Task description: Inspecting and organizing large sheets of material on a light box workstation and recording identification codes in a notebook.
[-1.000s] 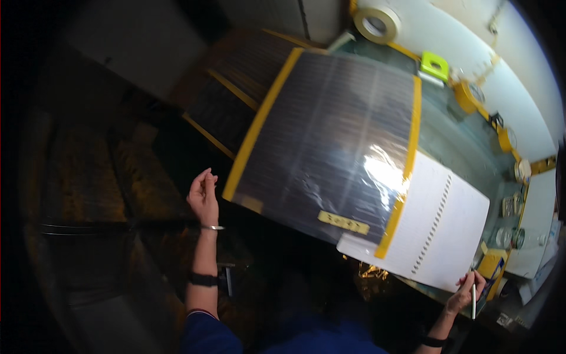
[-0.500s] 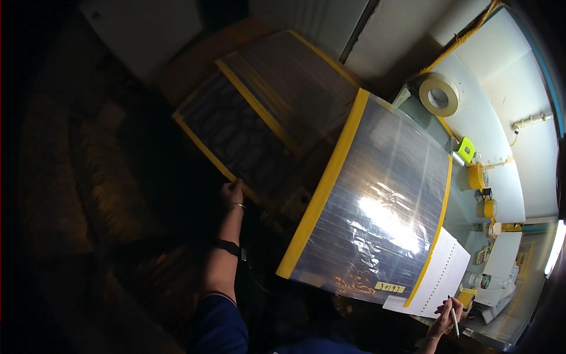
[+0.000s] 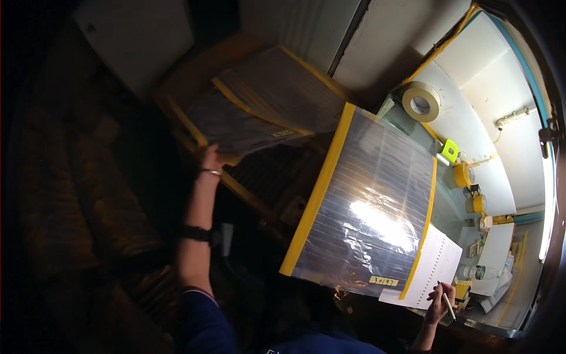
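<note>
In the dim area to the left, my left hand [image 3: 209,159] is closed on the yellow-taped edge of a dark clear plastic sheet [image 3: 221,118], which is lifted and bent. Out at the lower right, my right hand [image 3: 439,302] grips a white pen [image 3: 450,309] beside a spiral-bound notebook [image 3: 441,256]. Another clear, lined plastic sheet [image 3: 377,177] with yellow tape along its sides lies partly over the notebook. It has a small yellow label [image 3: 383,281] near its lower edge, and bright light glares off its middle.
Along the right of the glass-topped bench [image 3: 453,203] stand a large tape roll [image 3: 421,102], a bright green holder [image 3: 450,151] and yellow tape rolls [image 3: 464,174]. A clear plastic bottle [image 3: 480,272] lies beside white papers [image 3: 498,292]. Dark bundles [image 3: 112,194] fill the left.
My left hand has moved left and farther away, pulling up the sheet's edge so that it bends. My right hand stays by the notebook with the pen, while the view has shifted slightly.
</note>
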`<action>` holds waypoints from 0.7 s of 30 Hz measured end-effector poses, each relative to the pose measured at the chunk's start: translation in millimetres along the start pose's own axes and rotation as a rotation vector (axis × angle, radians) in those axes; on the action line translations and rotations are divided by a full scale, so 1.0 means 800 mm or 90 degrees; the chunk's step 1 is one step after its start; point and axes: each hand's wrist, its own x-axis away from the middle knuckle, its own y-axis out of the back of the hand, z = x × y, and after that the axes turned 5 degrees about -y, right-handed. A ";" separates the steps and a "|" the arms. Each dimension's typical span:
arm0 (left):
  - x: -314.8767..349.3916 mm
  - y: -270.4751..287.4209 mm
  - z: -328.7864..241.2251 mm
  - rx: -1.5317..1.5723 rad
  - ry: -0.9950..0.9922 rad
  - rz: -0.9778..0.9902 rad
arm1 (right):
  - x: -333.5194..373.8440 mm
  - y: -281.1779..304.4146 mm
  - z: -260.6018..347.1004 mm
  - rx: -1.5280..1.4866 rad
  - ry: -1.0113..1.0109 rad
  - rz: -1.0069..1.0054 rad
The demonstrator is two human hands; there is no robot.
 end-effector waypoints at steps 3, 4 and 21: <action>0.080 0.035 -0.078 0.040 -0.117 0.154 | -0.003 0.006 -0.007 -0.045 -0.019 -0.011; 0.096 0.080 -0.098 0.096 -0.065 0.217 | -0.005 0.008 -0.016 -0.060 -0.020 -0.008; 0.428 -0.045 0.085 -0.344 -0.057 0.305 | -0.008 0.149 -0.204 -0.152 -0.123 0.016</action>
